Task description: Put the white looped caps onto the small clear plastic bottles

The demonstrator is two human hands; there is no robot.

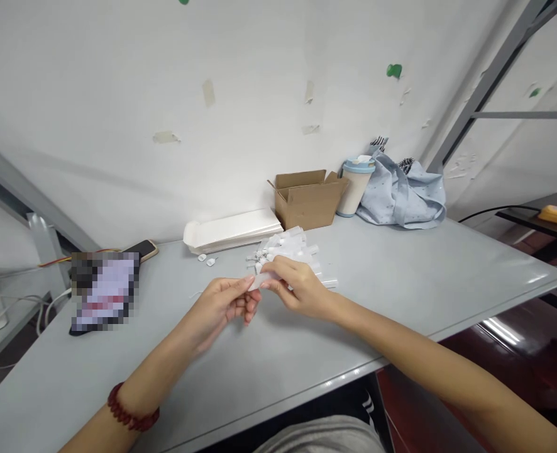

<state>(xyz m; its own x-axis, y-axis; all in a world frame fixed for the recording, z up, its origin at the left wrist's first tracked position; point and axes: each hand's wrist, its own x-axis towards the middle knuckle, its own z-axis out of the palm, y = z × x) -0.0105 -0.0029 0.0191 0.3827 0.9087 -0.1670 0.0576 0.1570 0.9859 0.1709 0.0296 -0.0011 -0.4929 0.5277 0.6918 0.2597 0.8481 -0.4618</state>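
My left hand (pixel 222 307) is closed, its thumb and forefinger pinching one end of a small translucent white sleeve (pixel 258 280). At the other end, the thumb and fingers of my right hand (pixel 300 288) also close on it, and the fingertips hide part of it. Just behind my right hand lies a pile of similar translucent sleeves (pixel 295 240) with small white pieces among them. Two small white tabs (pixel 210 262) lie on the grey table (pixel 377 283) to the left of the pile.
Along the wall stand white flat cartons (pixel 234 229), an open cardboard box (pixel 309 204), a lidded cup (pixel 354 189) and a light blue cloth bag (pixel 403 195). At the left are a phone (pixel 145 249), a blurred-out item (pixel 106 292) and cables (pixel 47 308).
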